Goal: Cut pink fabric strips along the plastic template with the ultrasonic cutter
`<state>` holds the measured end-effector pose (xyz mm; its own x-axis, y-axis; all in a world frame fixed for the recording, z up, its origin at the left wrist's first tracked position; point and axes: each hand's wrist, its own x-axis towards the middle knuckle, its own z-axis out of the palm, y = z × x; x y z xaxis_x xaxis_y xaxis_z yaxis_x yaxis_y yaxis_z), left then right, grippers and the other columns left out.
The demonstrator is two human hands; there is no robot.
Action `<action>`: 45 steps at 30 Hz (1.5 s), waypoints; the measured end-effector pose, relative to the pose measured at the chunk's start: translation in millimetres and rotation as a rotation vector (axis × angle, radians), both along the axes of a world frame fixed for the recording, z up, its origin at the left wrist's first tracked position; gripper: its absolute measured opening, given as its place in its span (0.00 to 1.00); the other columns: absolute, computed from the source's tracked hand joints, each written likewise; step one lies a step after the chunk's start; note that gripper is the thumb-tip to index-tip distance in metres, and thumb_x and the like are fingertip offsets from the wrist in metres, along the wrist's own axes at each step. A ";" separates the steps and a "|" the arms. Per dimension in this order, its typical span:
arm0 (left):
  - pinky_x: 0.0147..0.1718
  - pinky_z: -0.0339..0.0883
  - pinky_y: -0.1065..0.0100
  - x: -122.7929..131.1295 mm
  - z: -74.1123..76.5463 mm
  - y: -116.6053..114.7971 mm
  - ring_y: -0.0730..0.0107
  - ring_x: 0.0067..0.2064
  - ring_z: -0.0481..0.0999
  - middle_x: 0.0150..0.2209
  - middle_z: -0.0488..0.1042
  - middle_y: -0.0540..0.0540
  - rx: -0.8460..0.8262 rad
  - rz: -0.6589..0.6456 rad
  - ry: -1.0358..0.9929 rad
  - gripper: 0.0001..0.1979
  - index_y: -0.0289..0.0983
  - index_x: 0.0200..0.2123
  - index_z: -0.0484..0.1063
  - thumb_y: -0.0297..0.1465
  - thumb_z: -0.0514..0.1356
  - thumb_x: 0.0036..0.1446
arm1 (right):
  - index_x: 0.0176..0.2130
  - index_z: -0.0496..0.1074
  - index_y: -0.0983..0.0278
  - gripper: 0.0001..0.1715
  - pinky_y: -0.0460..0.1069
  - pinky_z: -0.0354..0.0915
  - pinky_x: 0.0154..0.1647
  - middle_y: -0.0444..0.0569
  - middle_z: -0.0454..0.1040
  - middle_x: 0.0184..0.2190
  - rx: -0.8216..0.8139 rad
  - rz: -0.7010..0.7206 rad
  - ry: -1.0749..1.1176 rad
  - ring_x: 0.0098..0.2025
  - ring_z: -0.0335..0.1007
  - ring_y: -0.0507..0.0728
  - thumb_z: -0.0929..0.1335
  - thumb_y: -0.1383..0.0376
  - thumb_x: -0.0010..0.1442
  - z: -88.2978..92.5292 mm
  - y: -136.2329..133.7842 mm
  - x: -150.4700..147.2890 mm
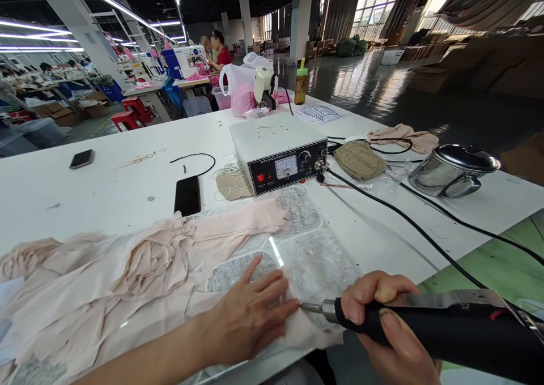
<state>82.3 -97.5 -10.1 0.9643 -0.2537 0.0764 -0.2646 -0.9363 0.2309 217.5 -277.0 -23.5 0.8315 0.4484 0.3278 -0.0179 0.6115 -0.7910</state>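
Note:
My left hand (250,314) lies flat, fingers spread, pressing a piece of pale pink fabric (148,277) onto a glass plate (318,260) with lace patterns under it. My right hand (385,328) is wrapped round the black handle of a handheld cutting tool (433,325). The tool's metal tip (310,307) touches the fabric edge just beside my left fingertips. A black cable (408,221) runs from the tool to a white control box (280,150) with a dial and knobs.
A black phone (187,195) lies left of the box, another phone (81,158) further left. A steel pot (453,170), folded beige fabric (359,159), elastic loops, a bottle (301,85) and a plastic bag (240,90) stand on the white table (106,187). People work at distant tables.

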 end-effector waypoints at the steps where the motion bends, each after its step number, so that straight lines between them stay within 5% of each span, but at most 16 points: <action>1: 0.64 0.39 0.40 0.0 0.4 0.0 0.55 0.61 0.63 0.52 0.69 0.41 -0.001 0.000 0.006 0.17 0.40 0.57 0.65 0.34 0.56 0.66 | 0.35 0.66 0.60 0.02 0.49 0.68 0.22 0.43 0.66 0.29 0.001 0.003 0.002 0.22 0.65 0.50 0.67 0.65 0.59 -0.1 -0.1 0.6; 15: 0.63 0.36 0.37 11.2 3.4 30.6 0.51 0.61 0.63 0.57 0.67 0.41 0.109 -0.007 -0.046 0.16 0.43 0.54 0.69 0.34 0.61 0.63 | 0.32 0.68 0.61 0.07 0.47 0.62 0.17 0.42 0.63 0.24 0.011 -0.153 0.163 0.19 0.59 0.48 0.69 0.61 0.53 14.4 -17.6 -1.2; 24: 0.63 0.50 0.58 -7.9 -9.9 -8.4 0.65 0.53 0.71 0.44 0.75 0.44 0.022 -0.021 -0.242 0.10 0.34 0.49 0.69 0.28 0.54 0.67 | 0.32 0.69 0.62 0.06 0.47 0.62 0.17 0.43 0.64 0.25 -0.002 -0.161 0.142 0.19 0.60 0.49 0.68 0.62 0.55 13.8 -16.0 0.4; 34: 0.56 0.61 0.57 -4.2 -13.0 -17.4 0.64 0.47 0.72 0.43 0.73 0.41 0.064 0.043 -0.191 0.12 0.34 0.51 0.67 0.30 0.49 0.70 | 0.36 0.68 0.59 0.05 0.48 0.66 0.20 0.43 0.63 0.28 -0.026 -0.081 0.077 0.21 0.62 0.50 0.66 0.61 0.59 -4.3 -24.8 7.7; 45: 0.53 0.62 0.58 -1.4 -15.0 -19.4 0.59 0.50 0.70 0.48 0.71 0.39 0.083 0.039 -0.198 0.12 0.34 0.51 0.67 0.32 0.53 0.68 | 0.36 0.66 0.60 0.05 0.48 0.66 0.22 0.43 0.61 0.30 -0.045 -0.118 0.167 0.24 0.60 0.49 0.66 0.61 0.60 -2.1 -27.6 1.0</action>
<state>80.9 -116.9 -25.1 0.9418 -0.2297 0.2453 -0.2602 -0.9604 0.0996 218.5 -304.5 -25.7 0.9202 0.3560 0.1627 -0.0817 0.5812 -0.8097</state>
